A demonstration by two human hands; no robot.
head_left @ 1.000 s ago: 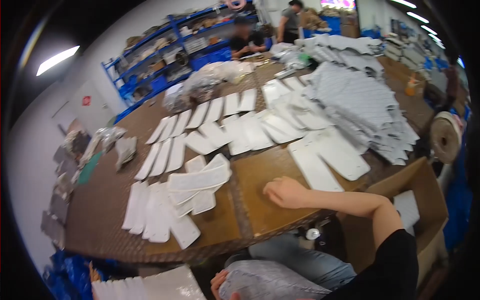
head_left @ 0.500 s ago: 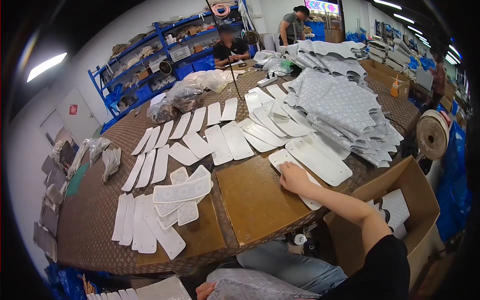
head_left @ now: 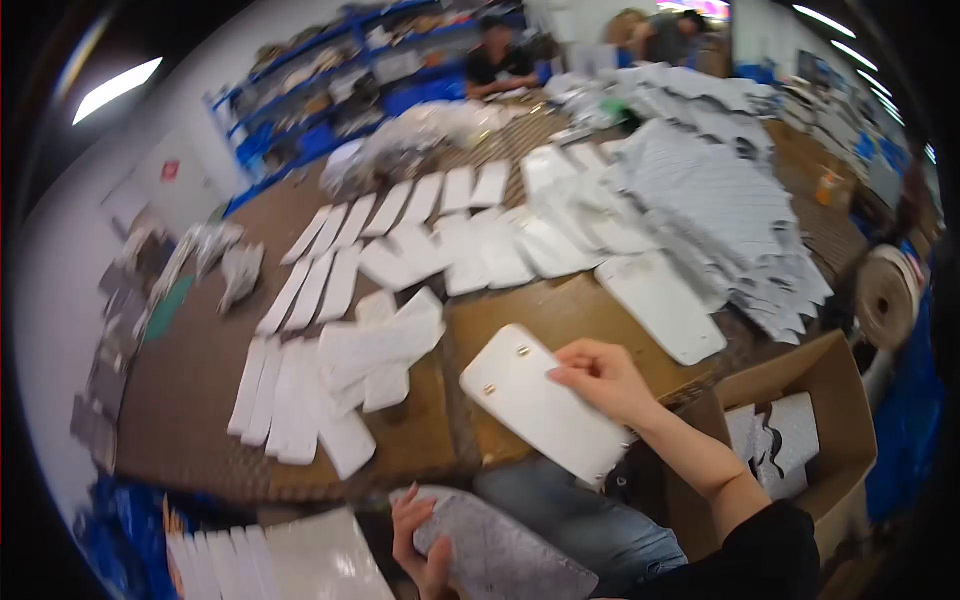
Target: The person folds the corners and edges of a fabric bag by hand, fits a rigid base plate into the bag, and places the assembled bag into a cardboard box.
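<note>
My right hand (head_left: 600, 380) pinches the edge of a white panel (head_left: 540, 400) with rounded corners, tilted above the brown board (head_left: 535, 315). Two brass-coloured snap studs show at the panel's far end. Low in the view my left hand (head_left: 418, 540) is wrapped round the edge of a grey patterned fabric piece (head_left: 500, 545) over my lap. Beyond my right hand lies another large white panel (head_left: 665, 310). To the left a pile of crossed white pieces (head_left: 380, 340) rests on the table.
Rows of white strips (head_left: 345, 280) cover the table's middle. A stack of grey patterned sheets (head_left: 710, 200) is at the back right. An open cardboard box (head_left: 850, 480) holding grey and white pieces stands by my right arm. A person in black (head_left: 497, 65) sits across the table.
My right hand has lifted the white panel off the table and brought it left and nearer. My left hand has come further into view with the grey fabric piece. The view has shifted.
</note>
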